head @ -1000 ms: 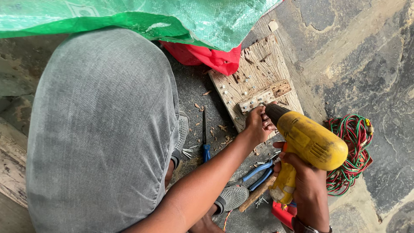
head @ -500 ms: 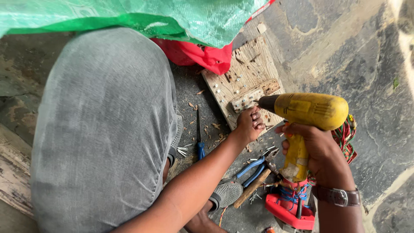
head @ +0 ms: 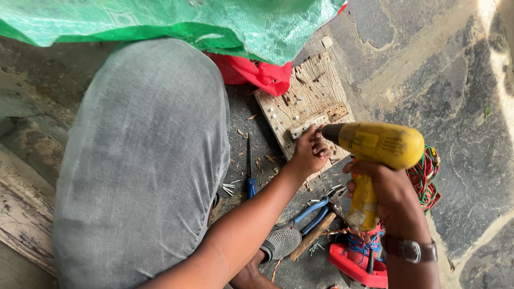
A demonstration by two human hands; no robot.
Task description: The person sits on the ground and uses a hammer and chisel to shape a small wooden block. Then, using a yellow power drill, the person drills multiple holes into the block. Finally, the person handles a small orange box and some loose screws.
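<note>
My right hand (head: pixel 386 191) grips the handle of a yellow power drill (head: pixel 375 147), its nose pointing left at a weathered wooden board (head: pixel 306 101) on the floor. A small wooden strip (head: pixel 309 126) lies across the board just ahead of the drill's tip. My left hand (head: pixel 310 152) is closed beside the drill's tip, its fingers pinching something small that I cannot make out, and it rests at the board's near edge. My grey-clad knee (head: pixel 144 160) fills the left half of the view.
A blue-handled screwdriver (head: pixel 249 166), loose nails (head: pixel 227 188), blue-handled pliers (head: pixel 310 214) and a wooden-handled tool (head: pixel 313 235) lie on the stone floor. A bundle of red and green wire (head: pixel 425 176) sits right of the drill, a red case (head: pixel 358 265) below it. Green sheeting (head: pixel 176 21) and red cloth (head: pixel 257 72) lie behind.
The drill has tipped from slanted to nearly level, its nose now at the wooden strip. My left hand has stayed at the board beside the tip.
</note>
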